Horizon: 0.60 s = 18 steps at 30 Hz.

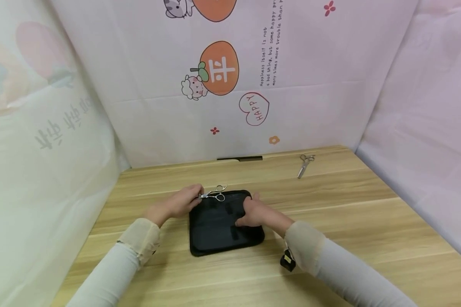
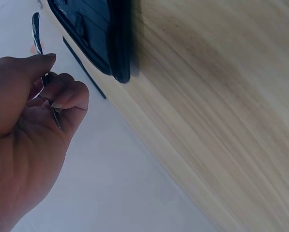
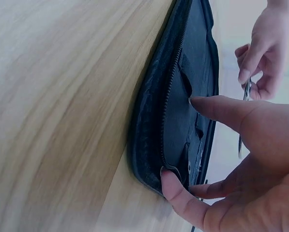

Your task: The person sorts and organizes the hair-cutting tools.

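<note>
Centrally, a black rectangular zip-edged case (image 1: 215, 230) lies flat on the pale wood-grain worktop (image 1: 330, 200), between the two hands, its inner face upward, presumably so that its interior can be reached. Dark straps or loops show inside it (their exact form is hard to make out).

The right hand (image 1: 255, 212) is at the case's right side. Its grip is spread, thumb well apart from the fingers: the thumb touches the inner face near a strap, and one fingertip rests at the corner by the black toothed zip (image 3: 169, 89). This placing appears meant to steady the case or spread its lining.

The left hand (image 1: 184, 200) pinches the silver metal scissors (image 1: 210, 195), its grip closed at the blade end. The finger rings therefore project over the case's far left corner; contact with the case cannot be confirmed.

Further out, a second pair of silver scissors (image 1: 303, 166) lies to the far right, well apart from the case. A slim black comb (image 1: 250, 158) lies along the far edge, beside the white printed sheet (image 1: 311, 106), likely out of the hands' way.
</note>
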{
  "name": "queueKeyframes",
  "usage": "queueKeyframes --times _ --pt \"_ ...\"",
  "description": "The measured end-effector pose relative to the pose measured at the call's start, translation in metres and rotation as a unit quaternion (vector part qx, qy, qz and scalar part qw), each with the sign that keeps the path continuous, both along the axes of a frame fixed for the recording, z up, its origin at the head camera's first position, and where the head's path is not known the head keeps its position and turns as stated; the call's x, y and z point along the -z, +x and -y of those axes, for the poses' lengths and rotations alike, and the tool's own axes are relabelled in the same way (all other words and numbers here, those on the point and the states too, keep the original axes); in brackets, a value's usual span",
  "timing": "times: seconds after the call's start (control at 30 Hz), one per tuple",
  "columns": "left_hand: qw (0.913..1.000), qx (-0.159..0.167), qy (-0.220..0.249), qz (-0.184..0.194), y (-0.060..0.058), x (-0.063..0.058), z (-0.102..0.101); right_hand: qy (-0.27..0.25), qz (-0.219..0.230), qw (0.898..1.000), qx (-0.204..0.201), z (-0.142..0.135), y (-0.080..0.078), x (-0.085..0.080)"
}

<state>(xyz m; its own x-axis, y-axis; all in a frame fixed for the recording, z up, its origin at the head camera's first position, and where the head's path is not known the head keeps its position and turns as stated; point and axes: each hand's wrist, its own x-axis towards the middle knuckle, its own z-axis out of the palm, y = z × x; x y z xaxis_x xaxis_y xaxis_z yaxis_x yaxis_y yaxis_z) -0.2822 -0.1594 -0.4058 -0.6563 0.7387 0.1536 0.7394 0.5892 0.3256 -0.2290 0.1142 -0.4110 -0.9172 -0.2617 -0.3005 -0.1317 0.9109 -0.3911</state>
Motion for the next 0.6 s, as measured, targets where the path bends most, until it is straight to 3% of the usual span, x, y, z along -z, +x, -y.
queueKeyframes --times 0.33,0.5,0.6 --pt "0.9998 -0.008 -0.012 0.015 0.000 -0.003 -0.004 -0.017 0.004 1.000 0.003 0.006 -0.002 -0.003" --pt "0.9998 0.003 -0.008 0.015 0.001 -0.002 -0.008 -0.020 -0.023 0.999 -0.013 -0.003 -0.008 -0.011" --pt "0.9999 0.006 0.001 0.015 0.002 -0.003 -0.009 -0.026 -0.065 0.997 -0.025 -0.006 -0.013 -0.019"
